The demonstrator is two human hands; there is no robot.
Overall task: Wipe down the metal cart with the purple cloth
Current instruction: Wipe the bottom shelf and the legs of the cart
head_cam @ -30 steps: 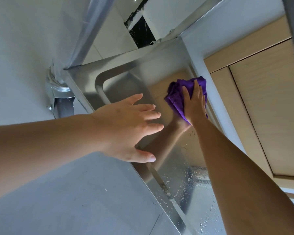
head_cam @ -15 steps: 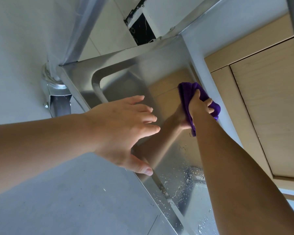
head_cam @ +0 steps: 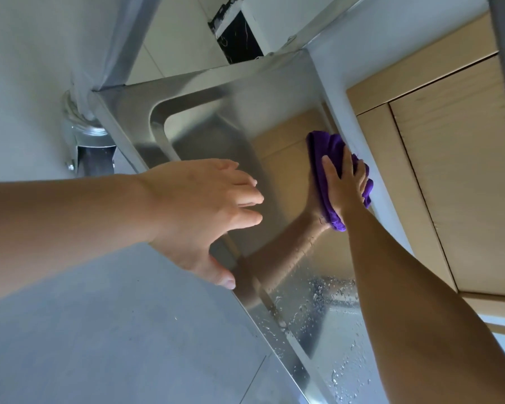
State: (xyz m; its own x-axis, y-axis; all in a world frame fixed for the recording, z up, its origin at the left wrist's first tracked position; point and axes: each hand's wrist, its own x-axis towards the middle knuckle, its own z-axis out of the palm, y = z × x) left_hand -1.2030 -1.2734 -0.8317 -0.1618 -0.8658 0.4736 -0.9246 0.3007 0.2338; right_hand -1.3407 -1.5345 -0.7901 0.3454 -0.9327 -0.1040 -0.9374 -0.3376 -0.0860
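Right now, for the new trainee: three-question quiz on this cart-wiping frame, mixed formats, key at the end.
1. True or false: the right hand presses the purple cloth against the metal cart.
2. Where do water droplets show on the shelf? A) on the part nearer the camera than the cloth B) at the far corner by the caster C) nowhere
3. Fill in: the left hand holds ____, its thumb at the shelf's rim.

Key: 1 true; 2 A; 3 nothing
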